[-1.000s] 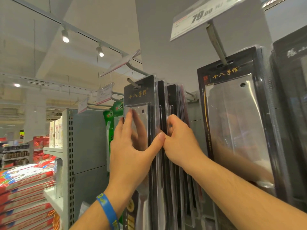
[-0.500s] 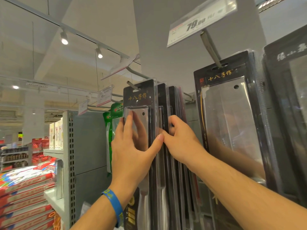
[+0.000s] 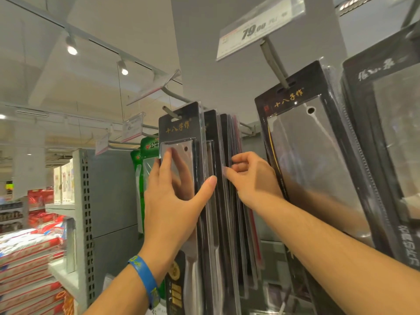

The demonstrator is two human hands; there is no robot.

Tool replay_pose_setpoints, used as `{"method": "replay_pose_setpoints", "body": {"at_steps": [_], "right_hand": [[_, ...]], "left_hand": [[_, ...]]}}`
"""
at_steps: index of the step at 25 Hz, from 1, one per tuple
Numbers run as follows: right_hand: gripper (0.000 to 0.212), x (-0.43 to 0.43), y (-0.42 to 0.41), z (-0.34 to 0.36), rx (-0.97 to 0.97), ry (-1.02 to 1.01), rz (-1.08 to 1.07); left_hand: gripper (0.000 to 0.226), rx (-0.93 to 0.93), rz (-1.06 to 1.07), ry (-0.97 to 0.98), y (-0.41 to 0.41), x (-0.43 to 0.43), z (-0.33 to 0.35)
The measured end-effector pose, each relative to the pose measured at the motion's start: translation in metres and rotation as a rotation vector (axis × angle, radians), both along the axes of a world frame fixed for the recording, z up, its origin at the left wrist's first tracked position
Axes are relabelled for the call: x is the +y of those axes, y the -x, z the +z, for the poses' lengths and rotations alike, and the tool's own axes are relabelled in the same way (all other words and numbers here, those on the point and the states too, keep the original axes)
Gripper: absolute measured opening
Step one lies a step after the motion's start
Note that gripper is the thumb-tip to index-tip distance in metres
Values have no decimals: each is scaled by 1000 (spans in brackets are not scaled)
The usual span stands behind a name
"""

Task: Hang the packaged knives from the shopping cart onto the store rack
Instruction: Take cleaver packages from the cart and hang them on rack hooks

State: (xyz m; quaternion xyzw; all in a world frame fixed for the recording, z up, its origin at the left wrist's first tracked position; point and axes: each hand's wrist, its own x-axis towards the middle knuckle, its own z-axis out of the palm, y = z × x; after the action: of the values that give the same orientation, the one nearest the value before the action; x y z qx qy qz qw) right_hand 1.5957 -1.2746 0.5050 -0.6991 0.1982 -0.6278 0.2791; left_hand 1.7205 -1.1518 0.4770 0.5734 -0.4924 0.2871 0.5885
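A black-carded packaged knife hangs at the front of a metal hook, with several more packages close behind it. My left hand lies flat on the front package, fingers straight over the clear blister and thumb stretched along its right edge. My right hand is just right of the stack, fingers curled. Its thumb tip is at the edge of the rear packages, and nothing shows in its grasp. No shopping cart is in view.
A large packaged cleaver hangs to the right under a 79.00 price tag, with another dark package beyond. Green packages hang to the left. A grey shelf upright and stacked red bags stand lower left.
My right hand has drawn its fingers out from between the hanging packages and shifted right, away from my left thumb. My left hand stays flat on the front package.
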Motion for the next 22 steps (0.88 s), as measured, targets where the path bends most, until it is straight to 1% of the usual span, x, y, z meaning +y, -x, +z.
{"method": "replay_pose_setpoints", "body": {"at_steps": [4,7,10,12,15,18,19,20,21,22], "right_hand": [[34,4,-3,4,218,80,-41],[40,4,-2,5,267,68,69],[33,-1,-1,3,190,21,215],[30,-4,0,3,166,22,263],[24,-7,-1,2,152,76,266],[31,-9,-2,-3,157,105,234],[30,-11,-2,-5,153,103,229],[24,-12,-3,-5,129,91,231],[19,-12,-4,-5,59,49,248],[20,-13,-7,-4,-53,-12,265]], "left_hand": [[104,14,2,-6,2,0,-1],[105,27,12,-10,4,2,1],[105,29,23,-20,6,3,1],[104,26,21,-19,6,5,0],[105,28,20,-2,5,6,0],[105,29,22,1,6,5,-1],[105,36,16,3,7,4,-2],[105,42,9,5,7,3,-2],[105,46,1,7,7,3,-2],[104,47,-7,9,7,3,-2]]}}
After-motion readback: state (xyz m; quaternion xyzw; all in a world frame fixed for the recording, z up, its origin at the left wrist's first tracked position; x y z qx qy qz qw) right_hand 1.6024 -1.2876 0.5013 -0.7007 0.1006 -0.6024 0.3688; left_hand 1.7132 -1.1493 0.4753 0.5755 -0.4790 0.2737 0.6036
